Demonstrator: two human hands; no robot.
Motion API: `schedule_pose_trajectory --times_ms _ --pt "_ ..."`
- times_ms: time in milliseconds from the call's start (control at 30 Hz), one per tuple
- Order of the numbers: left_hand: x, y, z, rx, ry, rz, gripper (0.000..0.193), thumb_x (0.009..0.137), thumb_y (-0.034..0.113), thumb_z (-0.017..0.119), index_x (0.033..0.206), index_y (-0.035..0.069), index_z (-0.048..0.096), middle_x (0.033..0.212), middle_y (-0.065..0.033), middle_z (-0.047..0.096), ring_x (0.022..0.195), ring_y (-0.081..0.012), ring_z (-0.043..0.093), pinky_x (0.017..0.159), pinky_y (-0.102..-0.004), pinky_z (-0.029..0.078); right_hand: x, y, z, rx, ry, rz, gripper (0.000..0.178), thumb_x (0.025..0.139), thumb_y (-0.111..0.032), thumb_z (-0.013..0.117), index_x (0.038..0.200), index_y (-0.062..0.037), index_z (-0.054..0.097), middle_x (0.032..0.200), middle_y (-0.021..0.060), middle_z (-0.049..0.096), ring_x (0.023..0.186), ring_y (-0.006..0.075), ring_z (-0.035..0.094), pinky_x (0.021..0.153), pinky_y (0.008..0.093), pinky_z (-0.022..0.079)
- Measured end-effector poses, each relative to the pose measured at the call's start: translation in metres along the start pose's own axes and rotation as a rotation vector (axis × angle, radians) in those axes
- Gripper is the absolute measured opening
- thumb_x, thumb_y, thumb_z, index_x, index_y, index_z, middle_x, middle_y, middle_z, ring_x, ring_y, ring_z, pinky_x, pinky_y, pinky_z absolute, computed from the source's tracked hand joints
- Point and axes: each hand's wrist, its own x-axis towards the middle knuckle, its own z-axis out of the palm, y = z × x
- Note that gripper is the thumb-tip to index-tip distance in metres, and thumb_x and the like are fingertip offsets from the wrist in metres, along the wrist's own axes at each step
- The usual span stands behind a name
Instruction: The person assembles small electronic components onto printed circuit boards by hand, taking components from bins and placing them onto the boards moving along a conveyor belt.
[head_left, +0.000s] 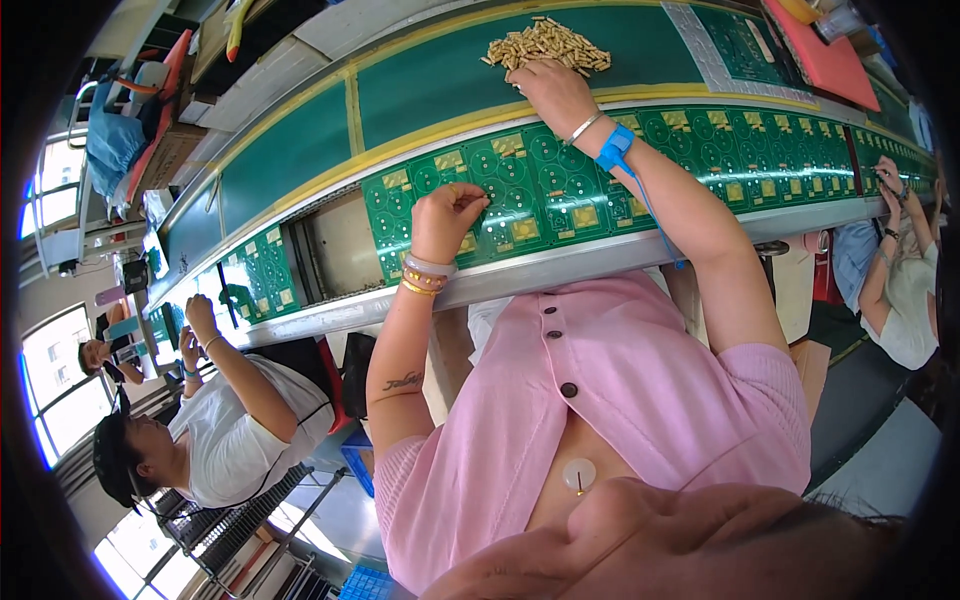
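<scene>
Over the green circuit boards point(553, 187) in the conveyor track, my left hand point(447, 222) is closed in a pinch, thumb against forefinger. Whatever lies between those fingertips is too small to make out. Farther off, my right hand point(556, 95) reaches across the track to a pile of small brass-coloured cylindrical parts point(555, 45) on the green mat. Its fingers are curled down at the near edge of the pile, and what they grip is hidden. A blue strap point(616, 148) with a cord circles my right wrist.
A metal rail point(590, 240) borders the track on the near side. Left of my boards is a gap point(345, 240) in the track. Co-workers sit at left point(215, 430) and right point(900, 290). Beyond the pile stand a silvery bubble-wrap sheet point(700, 45) and a pink board point(825, 55).
</scene>
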Motion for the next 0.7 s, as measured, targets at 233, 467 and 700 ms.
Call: schedule_pose_trajectory --times_ms 233,467,700 --pt "-0.002 0.004 -0.001 0.060 0.003 0.081 0.014 0.071 0.010 0.071 0.081 0.002 0.066 0.072 -0.0082 0.066 0.062 -0.0117 0.063 0.059 -0.0220 0.049 -0.003 -0.005 -0.010 0.032 -0.112 0.077 0.009 0.078 -0.011 0.050 0.084 -0.0082 0.057 0.080 0.0065 0.057 0.085 0.0241 0.055 0.072 0.0347 0.048" --pt "-0.001 0.005 0.005 0.241 0.018 0.417 0.009 0.070 0.006 0.067 0.079 0.006 0.067 0.077 -0.0068 0.062 0.069 -0.0236 0.059 0.063 -0.0311 0.048 -0.004 -0.004 -0.023 0.084 -0.064 0.042 0.010 0.080 -0.012 0.049 0.087 -0.0095 0.056 0.081 0.0064 0.056 0.081 0.0252 0.056 0.068 0.0362 0.048" --pt "0.016 0.007 -0.004 0.164 -0.023 0.441 0.015 0.069 0.003 0.065 0.083 0.007 0.066 0.083 -0.0074 0.059 0.077 -0.0256 0.057 0.067 -0.0336 0.047 -0.036 -0.013 -0.045 0.350 -0.079 0.086 0.009 0.078 -0.009 0.058 0.087 -0.0073 0.056 0.084 0.0071 0.060 0.077 0.0265 0.058 0.066 0.0356 0.047"
